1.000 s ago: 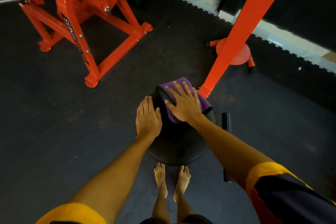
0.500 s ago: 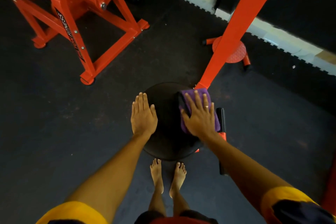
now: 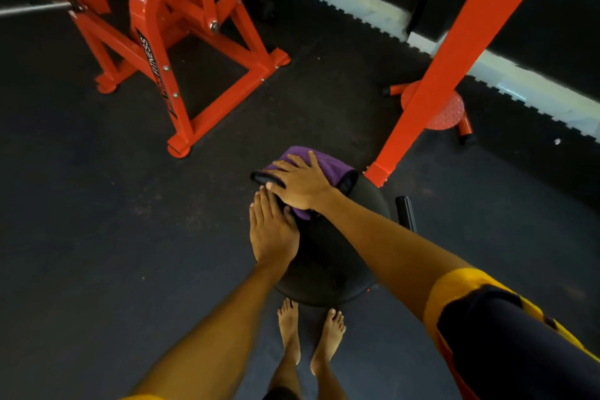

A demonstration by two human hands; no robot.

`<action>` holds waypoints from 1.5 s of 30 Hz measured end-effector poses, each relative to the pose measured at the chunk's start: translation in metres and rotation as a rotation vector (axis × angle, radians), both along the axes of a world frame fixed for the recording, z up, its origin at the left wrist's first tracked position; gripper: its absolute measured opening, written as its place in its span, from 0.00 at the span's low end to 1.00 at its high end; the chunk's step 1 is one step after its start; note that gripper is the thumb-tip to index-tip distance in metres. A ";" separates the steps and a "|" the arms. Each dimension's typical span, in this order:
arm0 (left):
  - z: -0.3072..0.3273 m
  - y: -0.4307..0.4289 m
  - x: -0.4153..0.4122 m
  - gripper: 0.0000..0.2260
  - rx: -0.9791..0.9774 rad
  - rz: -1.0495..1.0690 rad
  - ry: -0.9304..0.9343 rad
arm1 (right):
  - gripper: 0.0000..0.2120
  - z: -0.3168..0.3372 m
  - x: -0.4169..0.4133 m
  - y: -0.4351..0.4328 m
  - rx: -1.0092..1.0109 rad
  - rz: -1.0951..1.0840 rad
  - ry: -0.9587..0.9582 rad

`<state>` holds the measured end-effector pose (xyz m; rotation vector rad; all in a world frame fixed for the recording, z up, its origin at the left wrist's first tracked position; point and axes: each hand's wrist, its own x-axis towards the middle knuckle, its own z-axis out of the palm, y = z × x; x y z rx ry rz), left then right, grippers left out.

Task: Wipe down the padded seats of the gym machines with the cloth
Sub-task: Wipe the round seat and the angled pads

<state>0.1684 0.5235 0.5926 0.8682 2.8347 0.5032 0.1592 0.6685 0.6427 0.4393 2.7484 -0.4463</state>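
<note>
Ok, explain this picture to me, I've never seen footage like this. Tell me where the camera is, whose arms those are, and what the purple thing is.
The camera is worn on a person's head and looks down. That means the two arms reaching in from the bottom edge are that person's own, and so are the bare feet. No robot is involved.

The round black thing in the middle is the padded seat of a gym machine, at the foot of the slanted orange post. The purple thing is a cloth lying on the seat's far edge. The right hand presses flat on it with fingers spread, gripping nothing. The left hand rests flat on the seat's left side, beside the cloth.

Another orange machine frame stands on the dark floor at upper left.
</note>
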 end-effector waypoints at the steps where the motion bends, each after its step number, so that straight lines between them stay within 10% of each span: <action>1: -0.002 0.000 -0.001 0.30 0.006 0.010 0.003 | 0.26 -0.001 -0.010 0.002 0.021 0.040 -0.012; 9: 0.001 -0.001 0.001 0.28 -0.024 0.015 -0.027 | 0.33 0.002 -0.018 0.067 -0.060 -0.372 -0.206; 16: -0.002 0.000 0.008 0.29 -0.014 0.100 0.019 | 0.29 -0.002 -0.024 0.013 0.071 0.069 0.034; 23: 0.002 -0.002 0.006 0.28 -0.021 0.100 -0.035 | 0.27 -0.004 0.001 0.048 -0.005 -0.599 -0.003; 31: 0.010 -0.006 -0.004 0.23 0.139 0.164 -0.113 | 0.31 -0.024 0.085 -0.046 0.060 -0.251 0.286; 39: 0.007 0.027 -0.044 0.25 0.041 -0.210 -0.086 | 0.29 -0.015 0.055 0.025 0.009 -0.706 0.082; 45: -0.003 0.019 -0.028 0.26 0.042 -0.115 -0.029 | 0.31 -0.024 0.095 -0.024 0.093 -0.340 0.285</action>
